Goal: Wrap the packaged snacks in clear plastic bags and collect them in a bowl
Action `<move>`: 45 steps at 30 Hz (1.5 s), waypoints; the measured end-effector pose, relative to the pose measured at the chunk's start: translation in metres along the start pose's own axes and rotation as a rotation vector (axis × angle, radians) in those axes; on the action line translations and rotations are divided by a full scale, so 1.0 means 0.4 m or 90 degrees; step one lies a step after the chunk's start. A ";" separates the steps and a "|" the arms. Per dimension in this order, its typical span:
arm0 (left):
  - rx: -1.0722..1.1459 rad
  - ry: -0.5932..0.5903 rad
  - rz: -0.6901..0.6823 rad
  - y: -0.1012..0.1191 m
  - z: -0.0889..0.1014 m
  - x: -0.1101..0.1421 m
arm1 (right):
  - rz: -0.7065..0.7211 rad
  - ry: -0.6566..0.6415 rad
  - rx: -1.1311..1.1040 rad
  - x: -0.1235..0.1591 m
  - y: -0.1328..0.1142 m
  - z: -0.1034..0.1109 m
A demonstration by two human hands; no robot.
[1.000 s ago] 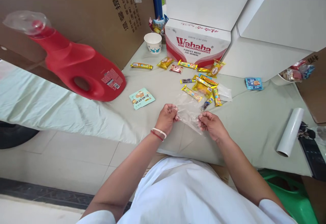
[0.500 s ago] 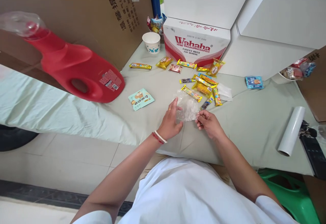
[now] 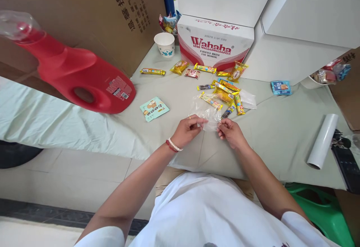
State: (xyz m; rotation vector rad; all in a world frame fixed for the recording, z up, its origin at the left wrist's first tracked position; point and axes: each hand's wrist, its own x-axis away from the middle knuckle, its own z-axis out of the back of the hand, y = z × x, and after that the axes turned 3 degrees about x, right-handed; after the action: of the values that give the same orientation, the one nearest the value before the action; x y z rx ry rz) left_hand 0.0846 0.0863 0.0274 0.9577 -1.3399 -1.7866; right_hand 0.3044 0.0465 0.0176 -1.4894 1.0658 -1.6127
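Observation:
A crumpled clear plastic bag (image 3: pixel 211 126) lies on the cloth in front of me, with its lower right edge pinched between the thumb and fingers of my right hand (image 3: pixel 231 133). My left hand (image 3: pixel 188 130) reaches in from the other side. Its index finger is stretched out over the bag's lower left part, the thumb held apart below. Just beyond the bag is a heap of small wrapped snacks: a yellow stick packet (image 3: pixel 210 101) partly by the bag, a dark-wrapped stick (image 3: pixel 228 111) and another yellow packet (image 3: pixel 239 104).
A teal packet (image 3: pixel 154 109) lies left, near a big red bottle (image 3: pixel 87 76). Behind stand a paper cup (image 3: pixel 165 45) and a Wahaha box (image 3: pixel 215 44). To the right are a blue packet (image 3: pixel 281 88), a white roll (image 3: pixel 322 141) and a black phone-like object (image 3: pixel 346 168).
My left hand has turned from upright, spread fingers to pointing right across the bag, its index finger now over the plastic. My right hand keeps its pinch. The view has shifted slightly.

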 end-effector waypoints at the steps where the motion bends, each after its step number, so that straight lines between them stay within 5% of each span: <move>1: -0.050 -0.020 -0.052 0.006 0.014 0.019 | 0.002 0.011 -0.001 -0.005 0.000 0.006; 6: -0.358 -0.142 -0.210 0.004 0.065 0.136 | 0.010 0.037 -0.004 -0.032 -0.007 0.030; 10: -0.467 -0.142 -0.206 -0.003 0.039 0.189 | 0.007 0.031 0.005 -0.044 -0.015 0.026; 16: -0.420 0.017 -0.268 -0.002 -0.057 0.183 | 0.029 0.025 0.036 -0.048 -0.017 0.009; 21: -0.373 -0.069 -0.237 -0.036 -0.102 0.146 | 0.037 0.060 0.056 -0.033 -0.030 0.020; 33: -0.247 -0.016 -0.086 -0.076 -0.116 0.112 | -0.146 -0.030 0.027 0.154 0.025 0.056; 40: -0.182 -0.121 -0.066 -0.050 -0.097 0.112 | -0.130 -0.030 0.027 0.153 0.016 0.036; 45: -0.258 -0.183 -0.069 -0.047 -0.101 0.117 | -0.127 -0.027 0.011 0.140 0.004 0.012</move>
State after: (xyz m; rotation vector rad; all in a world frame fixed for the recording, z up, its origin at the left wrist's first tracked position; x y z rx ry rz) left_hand 0.0952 0.0318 -0.0055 0.5770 -1.0388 -2.2346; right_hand 0.3031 -0.0050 0.0402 -1.6548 0.9006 -1.7117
